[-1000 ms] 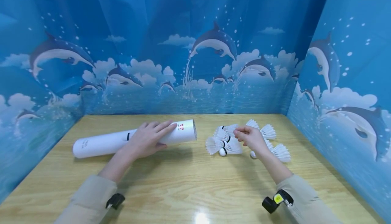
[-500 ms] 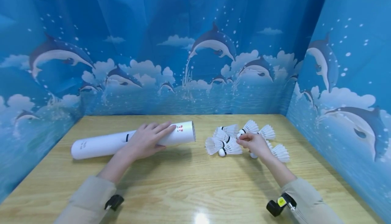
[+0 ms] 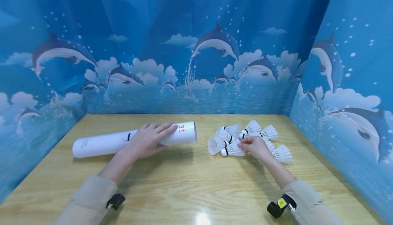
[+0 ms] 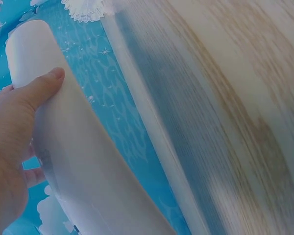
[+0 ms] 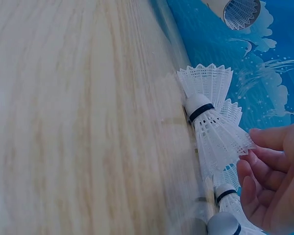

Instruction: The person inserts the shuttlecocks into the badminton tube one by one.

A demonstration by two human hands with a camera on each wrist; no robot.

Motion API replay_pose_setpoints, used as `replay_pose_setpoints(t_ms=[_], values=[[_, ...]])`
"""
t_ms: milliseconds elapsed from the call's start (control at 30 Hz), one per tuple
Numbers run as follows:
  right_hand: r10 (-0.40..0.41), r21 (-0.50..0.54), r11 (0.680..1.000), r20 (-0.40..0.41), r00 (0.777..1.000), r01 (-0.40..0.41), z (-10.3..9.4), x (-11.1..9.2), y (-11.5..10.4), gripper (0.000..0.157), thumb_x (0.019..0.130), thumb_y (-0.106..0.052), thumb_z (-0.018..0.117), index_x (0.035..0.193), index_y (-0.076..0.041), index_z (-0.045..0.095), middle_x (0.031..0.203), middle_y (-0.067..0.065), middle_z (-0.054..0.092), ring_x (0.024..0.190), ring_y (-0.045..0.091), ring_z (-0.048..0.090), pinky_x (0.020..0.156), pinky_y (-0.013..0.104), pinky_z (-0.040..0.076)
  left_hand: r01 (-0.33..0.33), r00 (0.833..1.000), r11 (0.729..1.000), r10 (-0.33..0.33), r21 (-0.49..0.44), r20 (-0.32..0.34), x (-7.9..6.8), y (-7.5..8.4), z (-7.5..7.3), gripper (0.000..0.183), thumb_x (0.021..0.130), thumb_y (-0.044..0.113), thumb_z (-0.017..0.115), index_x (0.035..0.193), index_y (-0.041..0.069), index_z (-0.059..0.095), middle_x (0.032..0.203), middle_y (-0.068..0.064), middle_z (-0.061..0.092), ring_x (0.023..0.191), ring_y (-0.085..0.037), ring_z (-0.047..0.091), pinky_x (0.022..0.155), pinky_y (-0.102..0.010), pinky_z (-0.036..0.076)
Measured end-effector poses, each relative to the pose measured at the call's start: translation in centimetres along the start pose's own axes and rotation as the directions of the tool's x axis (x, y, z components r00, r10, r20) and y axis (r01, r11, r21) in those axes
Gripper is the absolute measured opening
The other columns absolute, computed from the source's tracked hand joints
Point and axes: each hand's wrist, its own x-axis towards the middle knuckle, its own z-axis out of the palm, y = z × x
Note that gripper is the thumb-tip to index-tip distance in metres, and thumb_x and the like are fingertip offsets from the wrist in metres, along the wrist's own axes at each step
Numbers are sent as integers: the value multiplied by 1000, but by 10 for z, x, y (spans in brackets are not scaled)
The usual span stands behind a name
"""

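My left hand [image 3: 147, 139] grips a long white shuttlecock tube [image 3: 101, 144], its thumb along one side in the left wrist view and fingers round the far side. The tube lies at a slant, its right end facing the shuttlecocks. In the right wrist view a feathery skirt shows inside the tube's mouth [image 5: 241, 13]. With thumb and fingertips, my right hand [image 5: 279, 171] pinches the skirt edge of a white shuttlecock [image 5: 218, 132] with a dark band. That shuttlecock lies on its side at the front of the left cluster, its cork pointing left in the head view.
Several more shuttlecocks lie close around my right hand, among them one at the back [image 3: 252, 127] and one at the right [image 3: 281, 154]. The wooden table [image 3: 184, 191] meets a blue dolphin-print curtain [image 3: 153, 47] behind and at the sides.
My right hand has come down toward the front shuttlecock and now pinches its skirt. Back shuttlecocks it covered have come into view. The left hand and the tube have stayed nearly still.
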Motion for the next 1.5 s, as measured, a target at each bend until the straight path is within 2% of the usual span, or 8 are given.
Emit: replay_pose_setpoints(t_ms=[200,367,533,800,933,1233,1333,1500], values=[[-34,-10,999,-8,999,34,2,-1,3,21,84,-9,65,95,10,65,69,3,61,60,10,52,53,25,45,1,1000,1000,-1,-11,6,2,1,-1,82,71,35,79,141,17,40,138,-8,46,109,-31,54,85,-51,47],[-52,-28,998,-14,999,52,-1,-3,2,19,83,-7,64,94,9,66,73,7,64,61,11,54,53,25,45,7,1000,1000,-7,-12,11,1,2,-2,82,71,35,79,141,16,40,138,-8,46,110,-32,53,85,-52,46],[-38,-58,998,-17,999,37,-8,-6,-3,22,86,-11,63,99,7,66,79,8,66,66,12,57,56,26,46,8,1000,1000,-8,-15,17,1,2,-1,82,72,34,79,142,17,40,139,-7,46,110,-32,53,85,-52,46],[-84,39,996,-58,995,86,-18,-2,-13,23,88,-11,61,100,8,64,75,5,63,67,12,53,59,28,45,9,1000,1000,-9,-6,26,1,1,1,83,72,35,79,142,17,39,138,-7,47,110,-31,54,86,-52,47],[-61,74,995,-54,997,65,-20,0,-21,26,89,-15,61,104,7,64,78,3,62,70,11,52,60,29,47,10,1000,1000,-10,-5,22,1,1,2,83,71,35,80,142,18,40,138,-7,47,109,-31,54,85,-52,47],[-122,102,986,-92,988,131,-14,0,-38,25,88,-11,63,101,10,64,68,-3,59,61,7,49,51,21,42,7,1000,1000,-6,-5,30,2,2,2,83,72,34,79,142,17,39,139,-7,46,109,-32,54,86,-52,46],[-123,134,982,-87,989,134,-11,1,-45,25,87,-10,63,101,10,64,68,-2,59,61,6,49,51,21,43,3,1000,1000,-3,0,25,2,2,2,83,72,35,79,142,17,39,138,-8,46,108,-32,54,86,-52,47],[-138,133,980,-62,988,146,-5,3,-55,26,88,-12,63,103,9,64,76,3,64,66,7,54,57,25,46,4,1000,1000,-4,3,27,1,2,2,82,72,35,79,142,17,39,139,-7,46,108,-32,54,85,-52,47]])
